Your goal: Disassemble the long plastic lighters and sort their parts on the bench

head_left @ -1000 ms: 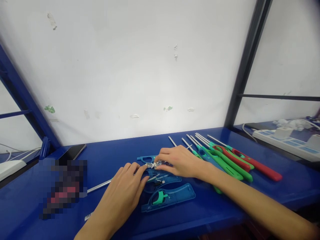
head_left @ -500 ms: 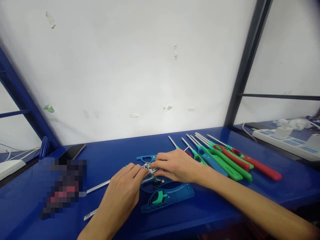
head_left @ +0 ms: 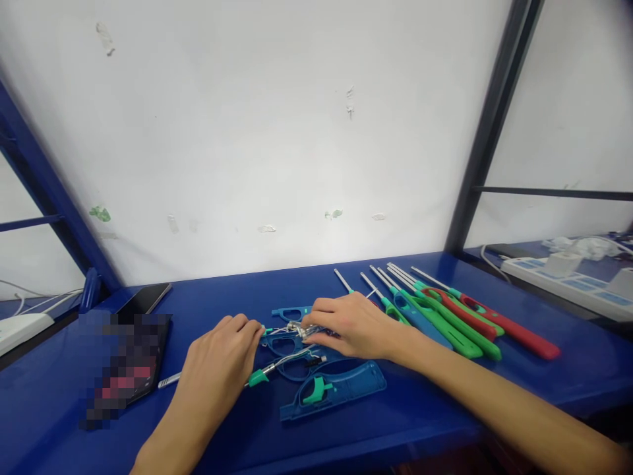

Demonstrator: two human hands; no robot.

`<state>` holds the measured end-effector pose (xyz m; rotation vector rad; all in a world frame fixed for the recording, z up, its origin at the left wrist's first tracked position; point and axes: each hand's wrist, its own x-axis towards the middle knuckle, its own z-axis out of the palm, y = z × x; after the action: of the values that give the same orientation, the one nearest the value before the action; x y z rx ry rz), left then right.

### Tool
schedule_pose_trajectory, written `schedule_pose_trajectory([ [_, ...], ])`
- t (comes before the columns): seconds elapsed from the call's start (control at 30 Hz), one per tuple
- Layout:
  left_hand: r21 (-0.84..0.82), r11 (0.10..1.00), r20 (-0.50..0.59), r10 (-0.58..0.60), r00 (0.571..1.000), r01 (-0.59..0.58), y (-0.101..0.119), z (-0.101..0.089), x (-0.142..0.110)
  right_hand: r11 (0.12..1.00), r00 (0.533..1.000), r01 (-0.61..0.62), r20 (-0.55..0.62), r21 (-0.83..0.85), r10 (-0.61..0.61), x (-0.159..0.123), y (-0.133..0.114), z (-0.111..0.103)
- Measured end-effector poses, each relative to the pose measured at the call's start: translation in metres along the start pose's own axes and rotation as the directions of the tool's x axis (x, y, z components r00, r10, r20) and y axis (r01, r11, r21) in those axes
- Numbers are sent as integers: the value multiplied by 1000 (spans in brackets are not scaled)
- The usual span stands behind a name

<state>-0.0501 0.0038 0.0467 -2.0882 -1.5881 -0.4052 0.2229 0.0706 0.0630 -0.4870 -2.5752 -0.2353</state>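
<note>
My left hand [head_left: 222, 356] is closed, its fingers on a thin metal lighter tube [head_left: 171, 380] that comes out to the left; the tube's teal collar [head_left: 268, 331] shows at the fingertips. My right hand [head_left: 349, 323] pinches a clear fuel tank with a small metal valve [head_left: 297, 330]; its fingers hide much of it. Thin wires run between collar and valve. Beneath the hands lie blue lighter shell halves [head_left: 284, 346]. A nearer blue shell half [head_left: 356, 389] holds a green trigger [head_left: 316, 390]. A second tube has a green collar [head_left: 258, 377] and wires.
Several long lighters in red [head_left: 524, 333], green [head_left: 459, 340] and blue [head_left: 425, 323] lie to the right, tubes toward the wall. At the left are a phone [head_left: 143, 300] and a partly pixelated dark object [head_left: 158, 343]. A power strip [head_left: 568, 277] stands beyond the right post [head_left: 475, 152].
My left hand has moved left, away from the valve, uncovering the teal collar, the wires and the second tube's green collar. My right hand stays at about the same place.
</note>
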Motion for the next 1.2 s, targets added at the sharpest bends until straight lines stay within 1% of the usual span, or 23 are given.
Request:
schedule_pose_trajectory([
  [0.1, -30, 999, 23, -33, 999, 34, -6, 4, 0, 1000, 1000, 10, -8, 0, -10, 0, 0, 1],
  [0.2, -119, 992, 22, -39, 999, 41, -4, 3, -1, 1000, 1000, 18, -22, -1, -18, 0, -1, 2],
  [0.27, -215, 976, 8, -24, 1000, 25, 2, -1, -1, 1000, 999, 19, -37, -2, -19, -1, -2, 2],
  [0.37, -377, 926, -22, 28, 999, -35, 15, -11, -1, 1000, 998, 17, -59, -2, -17, -1, -4, 1],
  [0.43, -461, 884, -60, 52, 997, -74, 24, -16, -1, 1000, 997, 19, -71, -3, -20, -1, -5, 0],
  [0.53, -538, 836, -139, 45, 989, -113, 32, -19, -1, 1000, 996, 25, -87, -4, -25, 0, -7, -1],
  [0.67, -582, 800, -210, 30, 977, -150, 37, -16, -3, 999, 993, 34, -109, -14, -36, 0, -7, -1],
  [0.87, -607, 775, -258, 17, 966, -176, 40, -13, -4, 998, 988, 57, -141, -35, -62, -1, -9, -1],
  [1.1, -618, 766, -273, -1, 962, -175, 42, -13, -4, 995, 982, 81, -165, -50, -89, -3, -8, 2],
  [1.2, -618, 773, -241, -10, 970, -146, 42, -13, -4, 995, 981, 91, -167, -47, -98, -2, -8, 2],
])
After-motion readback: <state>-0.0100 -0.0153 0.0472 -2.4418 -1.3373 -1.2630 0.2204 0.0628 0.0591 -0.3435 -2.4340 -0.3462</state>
